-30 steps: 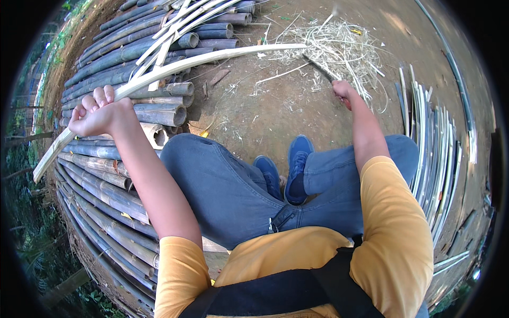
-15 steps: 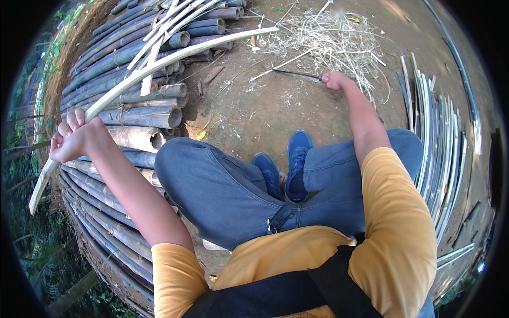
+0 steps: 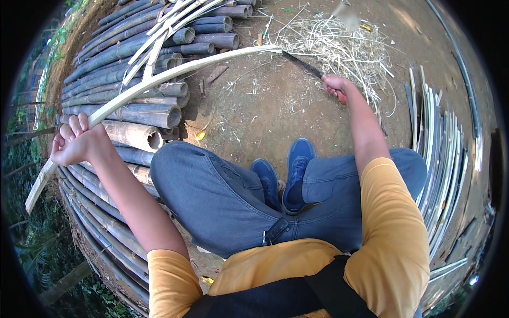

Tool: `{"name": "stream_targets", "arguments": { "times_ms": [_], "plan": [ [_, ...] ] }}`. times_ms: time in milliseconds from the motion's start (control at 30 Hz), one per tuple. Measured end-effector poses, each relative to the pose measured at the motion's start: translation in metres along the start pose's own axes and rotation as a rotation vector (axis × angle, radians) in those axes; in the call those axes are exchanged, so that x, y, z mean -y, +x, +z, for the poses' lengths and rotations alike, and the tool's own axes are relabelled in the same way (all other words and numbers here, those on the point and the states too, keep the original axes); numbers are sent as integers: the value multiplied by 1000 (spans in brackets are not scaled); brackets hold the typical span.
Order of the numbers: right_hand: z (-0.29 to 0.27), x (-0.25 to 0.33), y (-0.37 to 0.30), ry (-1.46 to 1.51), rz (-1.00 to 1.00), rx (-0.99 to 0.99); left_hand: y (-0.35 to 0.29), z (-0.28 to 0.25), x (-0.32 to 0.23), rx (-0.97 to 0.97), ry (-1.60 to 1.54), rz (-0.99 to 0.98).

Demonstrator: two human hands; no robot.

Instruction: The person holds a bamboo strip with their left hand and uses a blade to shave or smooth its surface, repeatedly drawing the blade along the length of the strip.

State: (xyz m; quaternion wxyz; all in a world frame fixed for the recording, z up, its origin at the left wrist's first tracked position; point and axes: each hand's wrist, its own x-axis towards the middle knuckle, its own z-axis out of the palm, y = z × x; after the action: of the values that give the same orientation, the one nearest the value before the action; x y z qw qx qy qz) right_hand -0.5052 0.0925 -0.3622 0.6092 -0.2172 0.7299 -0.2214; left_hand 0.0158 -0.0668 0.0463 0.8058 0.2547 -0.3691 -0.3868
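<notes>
My left hand (image 3: 77, 139) is closed around a long pale bamboo strip (image 3: 175, 72) near its lower end. The strip slants up and away to the right, over the bamboo poles and out above the ground. In my right hand (image 3: 335, 86), stretched forward, is a knife (image 3: 303, 63) with a dark blade and a reddish handle. Its blade points left, with the broad side showing. The blade's tip is close to the strip's far end; whether they touch I cannot tell.
Dark bamboo poles (image 3: 140, 115) lie stacked on the left, with several pale strips (image 3: 154, 46) across them. A heap of thin shavings (image 3: 350, 47) covers the ground ahead. Many long strips (image 3: 442, 153) lie at the right. My bent knees are between my arms.
The strip's far end is lower and now close to the knife's tip. The knife has turned from edge-on to show its broad blade, and the reddish handle has come into sight.
</notes>
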Motion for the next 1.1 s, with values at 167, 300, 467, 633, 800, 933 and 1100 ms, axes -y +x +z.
{"name": "stream_targets", "arguments": {
  "times_ms": [167, 300, 467, 633, 800, 933, 1100],
  "plan": [
    [6, 27, 9, -37, 19, -14, 1, 5, -3, -39, -30, -4],
    [0, 21, 27, 247, 45, -97, 5, 1, 2, -18, -14, -6],
    [13, 30, 19, 138, -206, -397, 7, -9, 4, -39, 41, 22],
    [30, 49, 30, 149, -121, -254, 7, -6, 11, -15, 36, 0],
    [21, 36, 35, 130, -70, -337, 6, -5, 11, 26, -3, -55],
    [-6, 19, 15, 208, -99, -512, -1, -8, 11, 50, -26, -111],
    [-60, 32, -38, 59, 156, -108, -18, 9, 13, 54, -10, -155]
  ]
}}
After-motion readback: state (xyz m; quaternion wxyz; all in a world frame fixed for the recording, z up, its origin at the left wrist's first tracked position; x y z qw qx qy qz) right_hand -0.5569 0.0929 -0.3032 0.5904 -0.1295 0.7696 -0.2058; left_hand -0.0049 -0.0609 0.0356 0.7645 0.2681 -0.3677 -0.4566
